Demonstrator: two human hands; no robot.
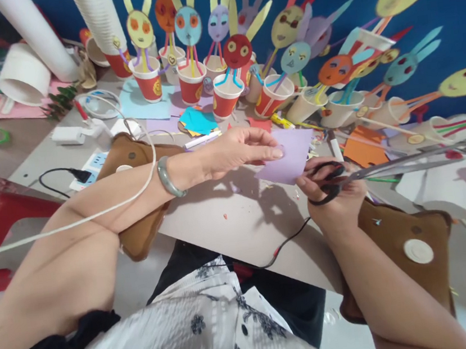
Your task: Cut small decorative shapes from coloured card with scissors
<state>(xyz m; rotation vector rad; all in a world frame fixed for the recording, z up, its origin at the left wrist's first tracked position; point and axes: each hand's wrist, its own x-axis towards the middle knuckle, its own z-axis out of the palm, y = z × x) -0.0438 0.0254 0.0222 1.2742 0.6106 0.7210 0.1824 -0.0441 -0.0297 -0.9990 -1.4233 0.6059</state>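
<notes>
A small sheet of purple paper is pinched between the thumb and fingers of my left hand, held above the table. My right hand grips a pair of scissors by the dark handles, with the long metal blades pointing off to the right, away from the paper. The fingers of this hand are close to the lower right corner of the paper; whether they touch it I cannot tell. A jade-coloured bangle is around my left wrist.
Behind my hands stand several paper cups holding paper rabbit-eared faces on coloured stems. Orange paper and blue paper lie on the table. A white cable crosses my left arm. Brown cushions flank me at the table edge.
</notes>
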